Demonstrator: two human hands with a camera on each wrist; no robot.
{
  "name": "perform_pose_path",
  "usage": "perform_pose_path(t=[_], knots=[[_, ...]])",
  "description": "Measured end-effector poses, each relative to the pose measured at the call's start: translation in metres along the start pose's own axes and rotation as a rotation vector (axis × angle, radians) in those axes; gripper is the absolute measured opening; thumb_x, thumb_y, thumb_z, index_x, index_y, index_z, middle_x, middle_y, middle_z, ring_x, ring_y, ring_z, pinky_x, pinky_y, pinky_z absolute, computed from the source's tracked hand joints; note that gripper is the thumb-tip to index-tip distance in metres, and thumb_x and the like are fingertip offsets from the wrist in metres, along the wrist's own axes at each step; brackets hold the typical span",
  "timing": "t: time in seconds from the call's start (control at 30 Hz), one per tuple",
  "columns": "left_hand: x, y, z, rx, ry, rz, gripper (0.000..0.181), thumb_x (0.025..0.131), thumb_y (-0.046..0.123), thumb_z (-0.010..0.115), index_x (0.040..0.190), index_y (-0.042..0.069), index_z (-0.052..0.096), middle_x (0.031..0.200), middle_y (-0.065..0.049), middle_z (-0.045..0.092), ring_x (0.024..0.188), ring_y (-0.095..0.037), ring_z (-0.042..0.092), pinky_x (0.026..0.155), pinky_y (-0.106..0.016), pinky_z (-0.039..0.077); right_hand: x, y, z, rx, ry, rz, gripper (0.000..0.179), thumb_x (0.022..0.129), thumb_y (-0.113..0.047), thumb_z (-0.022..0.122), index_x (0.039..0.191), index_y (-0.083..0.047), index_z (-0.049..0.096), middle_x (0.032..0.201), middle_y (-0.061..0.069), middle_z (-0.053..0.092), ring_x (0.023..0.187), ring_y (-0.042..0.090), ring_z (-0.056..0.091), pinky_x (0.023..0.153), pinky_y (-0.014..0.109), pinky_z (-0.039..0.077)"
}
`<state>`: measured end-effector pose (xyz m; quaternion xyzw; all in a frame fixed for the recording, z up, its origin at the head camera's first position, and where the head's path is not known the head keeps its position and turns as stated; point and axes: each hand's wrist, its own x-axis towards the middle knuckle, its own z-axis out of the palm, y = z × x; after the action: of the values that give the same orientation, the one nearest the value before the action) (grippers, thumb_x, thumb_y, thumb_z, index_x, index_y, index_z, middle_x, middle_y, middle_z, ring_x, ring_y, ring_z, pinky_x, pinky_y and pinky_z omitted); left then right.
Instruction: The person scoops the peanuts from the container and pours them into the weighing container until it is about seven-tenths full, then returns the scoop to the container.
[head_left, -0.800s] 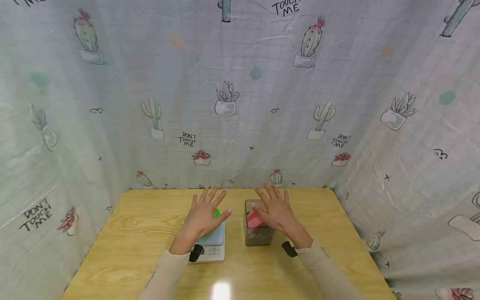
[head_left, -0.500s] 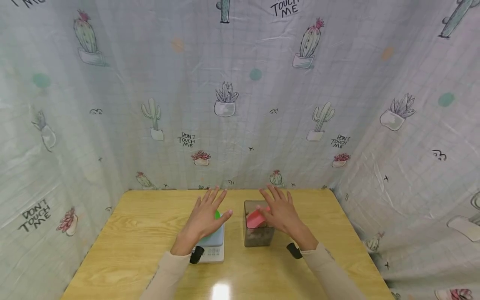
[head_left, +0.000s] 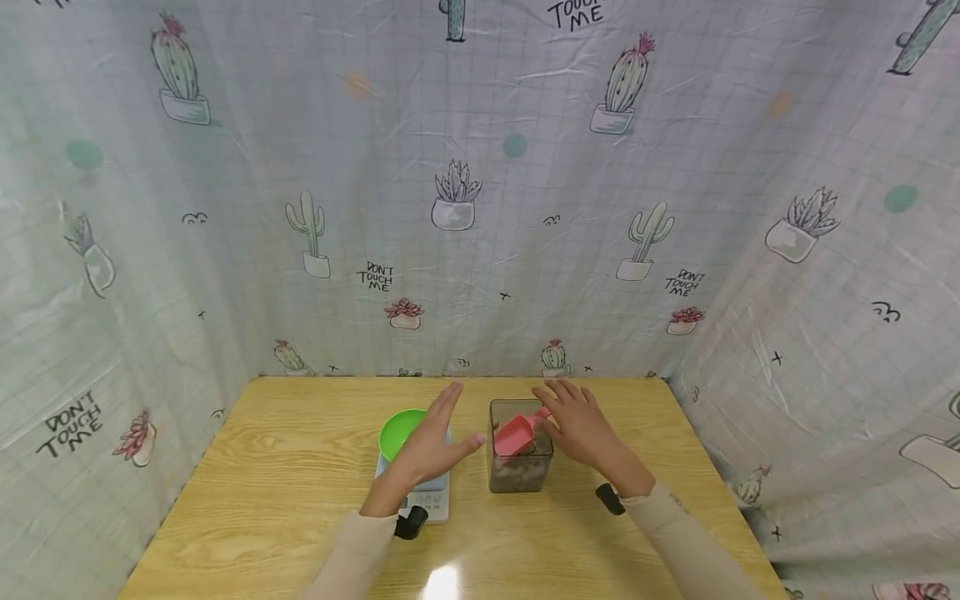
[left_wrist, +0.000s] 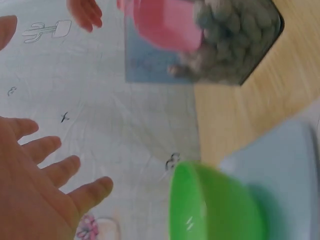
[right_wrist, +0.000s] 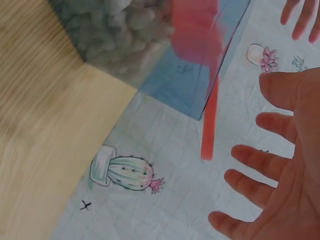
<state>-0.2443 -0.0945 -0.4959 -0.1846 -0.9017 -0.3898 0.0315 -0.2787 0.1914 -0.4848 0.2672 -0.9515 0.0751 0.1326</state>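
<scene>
My left hand (head_left: 429, 447) is in the air over a kitchen scale (head_left: 433, 502), fingers straight and thumb out, holding nothing. On the scale's pale blue platform (left_wrist: 285, 170) sits a green bowl (head_left: 397, 429), partly hidden by that hand in the head view. To the right, my right hand (head_left: 581, 427) hovers beside a clear plastic container (head_left: 519, 475), fingers spread and relaxed. Greyish pebble-like lumps (left_wrist: 240, 42) partly fill the container. A pink scoop (head_left: 515, 435) lies on them, its handle (right_wrist: 210, 125) sticking out past the rim near my right fingertips.
Both things stand on a wood-grain table (head_left: 300, 467), with a gap between scale and container. A cactus-print curtain (head_left: 495, 250) rises behind the table and along both sides. Dark wrist straps (head_left: 611, 498) sit at both sleeve cuffs.
My left hand has turned edge-on and shifted right, uncovering more of the green bowl. My right hand has drawn right, away from the container, so more of the scoop shows.
</scene>
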Motion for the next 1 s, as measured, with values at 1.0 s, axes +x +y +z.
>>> perform_pose_path(t=[1.0], knots=[[0.045,-0.023,0.072,-0.163,-0.245,-0.089,0.119,0.073,0.065,0.075,0.16,0.026,0.003,0.166,-0.01,0.009,0.144,-0.039,0.034,0.107,-0.055,0.041,0.007,0.004,0.019,-0.234,0.029,-0.272,0.015,0.09,-0.02,0.071,0.105,-0.019,0.071,0.102,-0.002,0.064,0.101,0.02,0.06,0.089,0.05,0.049]])
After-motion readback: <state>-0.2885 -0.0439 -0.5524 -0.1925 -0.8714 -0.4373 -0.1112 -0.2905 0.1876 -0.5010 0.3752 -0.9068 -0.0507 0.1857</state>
